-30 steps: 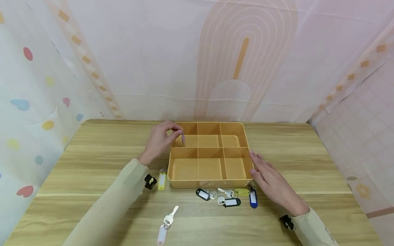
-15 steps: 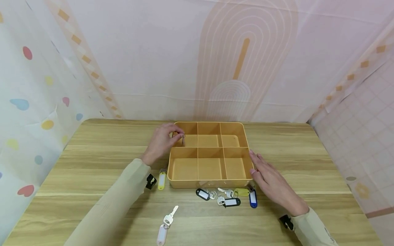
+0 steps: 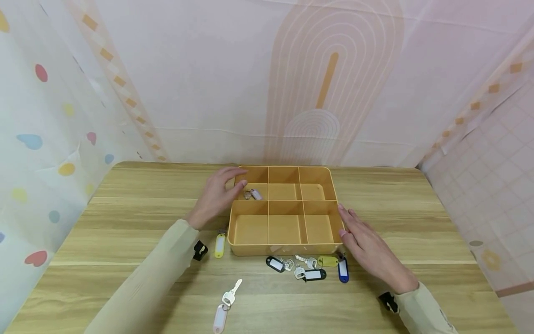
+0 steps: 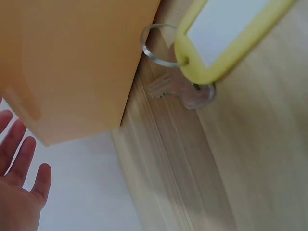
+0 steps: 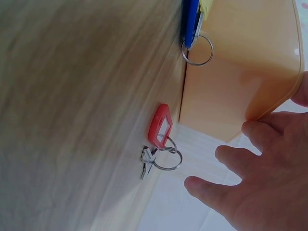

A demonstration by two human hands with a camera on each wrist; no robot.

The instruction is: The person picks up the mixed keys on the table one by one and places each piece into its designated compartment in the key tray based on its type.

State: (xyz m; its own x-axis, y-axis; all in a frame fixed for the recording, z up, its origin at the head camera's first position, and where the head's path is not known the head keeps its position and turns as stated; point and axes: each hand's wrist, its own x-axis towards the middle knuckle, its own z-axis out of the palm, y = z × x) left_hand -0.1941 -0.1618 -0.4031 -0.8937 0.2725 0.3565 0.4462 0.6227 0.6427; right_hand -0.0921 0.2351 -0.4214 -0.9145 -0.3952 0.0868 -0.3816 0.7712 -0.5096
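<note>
An orange six-compartment organizer box (image 3: pixel 250 251) sits on the wooden table. In its back left compartment lies a key with a pale purple tag (image 3: pixel 256 195). My left hand (image 3: pixel 214 195) hovers over that compartment's left wall, thumb and fingers apart, holding nothing. Left of the box is a key with a yellow tag (image 4: pixel 231 43), seen close in the left wrist view. My right hand (image 3: pixel 373 248) rests with extended fingers against the box's right wall. Near it, the right wrist view shows a key with a red tag (image 5: pixel 161 126), hidden from the head view.
Along the box's front lie keys with a black tag (image 3: pixel 275 264), another black tag (image 3: pixel 314 274), a yellow tag (image 3: pixel 328 261) and a blue tag (image 3: pixel 343 270). Nearer the front is a key (image 3: pixel 229 296) with a pink tag (image 3: pixel 219 319). A patterned cloth (image 3: pixel 200 93) hangs behind.
My left hand lowered the purple-tagged key into the back left compartment and let go of it. Its fingers have spread and drawn slightly left. My right hand has stayed in place.
</note>
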